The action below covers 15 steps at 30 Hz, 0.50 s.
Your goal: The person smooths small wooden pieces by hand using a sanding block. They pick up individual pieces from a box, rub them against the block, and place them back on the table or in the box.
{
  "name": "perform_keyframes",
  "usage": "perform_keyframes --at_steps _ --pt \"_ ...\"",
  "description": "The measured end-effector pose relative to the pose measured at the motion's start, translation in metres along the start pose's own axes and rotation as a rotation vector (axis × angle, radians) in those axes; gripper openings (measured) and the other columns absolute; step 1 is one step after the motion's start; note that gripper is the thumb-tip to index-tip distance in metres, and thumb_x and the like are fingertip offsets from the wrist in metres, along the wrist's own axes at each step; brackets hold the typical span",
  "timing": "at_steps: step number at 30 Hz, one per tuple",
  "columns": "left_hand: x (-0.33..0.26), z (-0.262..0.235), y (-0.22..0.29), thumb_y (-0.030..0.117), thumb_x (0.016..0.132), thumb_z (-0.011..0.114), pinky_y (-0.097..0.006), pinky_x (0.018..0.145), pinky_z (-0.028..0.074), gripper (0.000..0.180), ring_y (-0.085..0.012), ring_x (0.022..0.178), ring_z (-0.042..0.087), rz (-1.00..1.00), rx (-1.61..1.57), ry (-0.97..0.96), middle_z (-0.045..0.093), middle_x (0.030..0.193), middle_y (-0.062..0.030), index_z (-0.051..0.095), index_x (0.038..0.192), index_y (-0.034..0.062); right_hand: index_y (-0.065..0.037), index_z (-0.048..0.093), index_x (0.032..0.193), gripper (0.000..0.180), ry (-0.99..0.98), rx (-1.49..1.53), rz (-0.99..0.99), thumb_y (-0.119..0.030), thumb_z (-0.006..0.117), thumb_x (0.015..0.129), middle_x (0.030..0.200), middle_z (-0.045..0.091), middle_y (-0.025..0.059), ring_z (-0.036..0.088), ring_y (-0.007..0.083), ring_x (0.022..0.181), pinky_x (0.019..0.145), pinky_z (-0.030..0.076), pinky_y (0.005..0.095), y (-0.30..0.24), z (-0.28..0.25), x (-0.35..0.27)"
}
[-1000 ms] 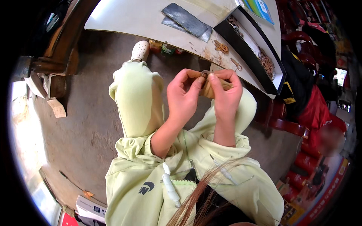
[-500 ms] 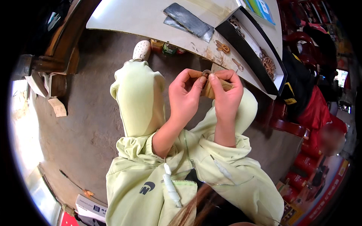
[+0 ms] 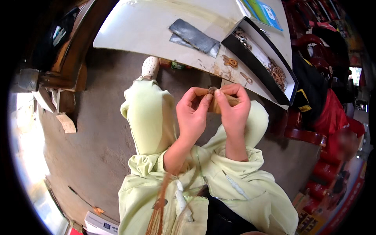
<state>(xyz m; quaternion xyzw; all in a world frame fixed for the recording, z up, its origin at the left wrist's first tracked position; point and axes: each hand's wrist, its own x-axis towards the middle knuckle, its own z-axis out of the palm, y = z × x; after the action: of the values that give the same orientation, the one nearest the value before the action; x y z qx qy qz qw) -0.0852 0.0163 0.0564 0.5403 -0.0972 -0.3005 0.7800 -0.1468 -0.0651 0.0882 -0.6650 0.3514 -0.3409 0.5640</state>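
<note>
1. You sit at a white surface, both hands raised just short of its near edge, above the gap between your knees.
2. Your left hand has thumb and fingers pinched together on a small round piece, which sits at the meeting point of both hands.
3. Your right hand has its fingers clamped on a tan piece, part of which shows between your thumbs, just below the round piece.
4. Beyond your right hand, a long open black box with a white inside lies slantwise on the surface.
5. Inside it, a tangle of brown loops fills the nearer end; small brownish and shiny pieces lie at the far end, with white lining bare between them.
6. Just outside the box's left wall lie a brown looped piece and a thinner piece with a ring-shaped end.
7. Farther left, dark grey slabs overlap; a blue-and-green packet lies behind the box.
</note>
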Motion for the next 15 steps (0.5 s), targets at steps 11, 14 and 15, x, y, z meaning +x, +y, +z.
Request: perform_keyframes --at_steps 11,14,15 --pt "0.004 -0.001 -0.001 0.003 0.087 0.061 -0.019 0.063 0.044 0.006 -0.0037 0.07 0.053 0.049 -0.043 0.045 0.062 0.079 -0.0008 0.061 0.088 -0.0026 -0.001 0.053 0.079 0.017 -0.092 -0.017 -0.063 -0.007 0.069 0.081 0.072 0.056 -0.0002 0.049 0.005 0.068 0.062 0.043 0.022 0.019 0.001 -0.008" --pt "0.008 0.002 0.003 0.003 0.087 0.061 -0.019 0.065 0.045 0.006 -0.0046 0.072 0.054 0.075 -0.041 -0.006 0.062 0.079 -0.0006 0.06 0.089 -0.0032 -0.002 0.053 0.078 0.016 -0.021 -0.082 -0.057 -0.005 0.069 0.08 0.071 0.056 -0.0006 0.049 0.0049 0.066 0.061 0.043 0.022 0.006 -0.002 0.008" --pt "0.0 -0.001 0.003 0.002 0.087 0.061 -0.019 0.065 0.045 0.006 -0.0046 0.072 0.054 0.035 -0.035 0.009 0.062 0.079 -0.0006 0.06 0.089 -0.0032 -0.001 0.053 0.078 0.016 -0.03 -0.088 -0.014 -0.005 0.069 0.08 0.071 0.056 -0.0004 0.049 0.005 0.067 0.061 0.043 0.0223 0.008 -0.002 -0.003"
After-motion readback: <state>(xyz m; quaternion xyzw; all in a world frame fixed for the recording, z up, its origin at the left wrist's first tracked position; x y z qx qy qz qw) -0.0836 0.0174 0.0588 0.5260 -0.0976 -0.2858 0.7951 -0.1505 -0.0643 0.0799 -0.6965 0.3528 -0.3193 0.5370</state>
